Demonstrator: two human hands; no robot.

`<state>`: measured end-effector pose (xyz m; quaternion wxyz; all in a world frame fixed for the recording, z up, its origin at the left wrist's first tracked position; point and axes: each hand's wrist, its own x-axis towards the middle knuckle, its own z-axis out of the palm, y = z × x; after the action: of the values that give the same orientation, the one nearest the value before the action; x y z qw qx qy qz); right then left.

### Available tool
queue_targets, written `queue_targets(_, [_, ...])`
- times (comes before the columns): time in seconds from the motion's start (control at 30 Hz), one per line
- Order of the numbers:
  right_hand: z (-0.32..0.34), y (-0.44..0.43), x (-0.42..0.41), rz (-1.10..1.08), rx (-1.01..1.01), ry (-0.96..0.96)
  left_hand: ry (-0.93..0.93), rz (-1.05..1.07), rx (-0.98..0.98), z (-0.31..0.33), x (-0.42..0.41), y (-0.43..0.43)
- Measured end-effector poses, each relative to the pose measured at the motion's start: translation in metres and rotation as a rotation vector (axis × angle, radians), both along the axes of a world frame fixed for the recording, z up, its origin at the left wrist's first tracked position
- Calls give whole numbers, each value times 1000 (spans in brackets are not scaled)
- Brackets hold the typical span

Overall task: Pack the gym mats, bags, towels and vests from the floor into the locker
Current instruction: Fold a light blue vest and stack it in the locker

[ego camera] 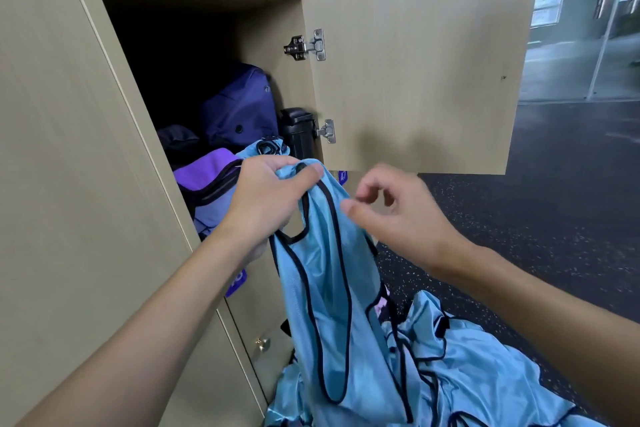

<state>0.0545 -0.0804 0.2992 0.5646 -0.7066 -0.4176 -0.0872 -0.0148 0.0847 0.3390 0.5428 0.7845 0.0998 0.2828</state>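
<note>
Your left grip (266, 191) is closed round the top of a light blue vest (329, 288), with your thumb pressed on the cloth and your fingers curled under it. The vest hangs down below this grip, and a thin black edge runs round its neck and arm holes. Your right grip (391, 211) is just to the right of the left one, close to the vest's strap. Its fingers are bent loosely with a gap between them and the thumb, and it holds nothing; it is hard to tell if the thumb tip touches the cloth. Below your right grip a heap of more blue vests (467, 374) lies on the dark speckled floor (554, 218), and the bottom of the held vest runs down into that heap. Behind and above your left grip is the open locker (266, 35). Inside it, just to the left of your left grip, sits a light purple bag (207, 177). A dark purple bag (239, 107) stands above that grip, farther back. A black roll (298, 132) stands upright just above the grip, against the locker's right wall, and a bit of blue cloth with a black edge pokes up between the roll and your knuckles. The locker door (415, 73) is swung open above your right grip, held by two silver hinges (306, 45). Below your left wrist a purple label (237, 282) is stuck on the cupboard front
</note>
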Motion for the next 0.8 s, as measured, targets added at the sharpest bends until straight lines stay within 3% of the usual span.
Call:
queue_targets(0.1, [-9, 4, -1, 28, -253, -62, -23, -28, -8, 3, 1, 5])
queue_targets(0.2, [-14, 6, 1, -20, -308, -88, -30, -11, -10, 4, 0, 11])
queue_targets(0.27, [-11, 5, 1, -28, -275, -70, -2, 28, 4, 1, 1, 17])
queue_targets(0.37, [-7, 6, 4, -86, -212, -26, 17, 96, 216, -3, -2, 18])
queue_targets(0.53, [-2, 11, 4, -32, -45, 171, 65, -235, 406, -9, -11, -1])
queue_targets(0.63, [3, 11, 5, -31, 36, 259, 105, -287, 448, -20, -7, -6])
queue_targets(0.8, [3, 8, 6, -10, 54, 317, 40, -195, 357, -25, -3, -14])
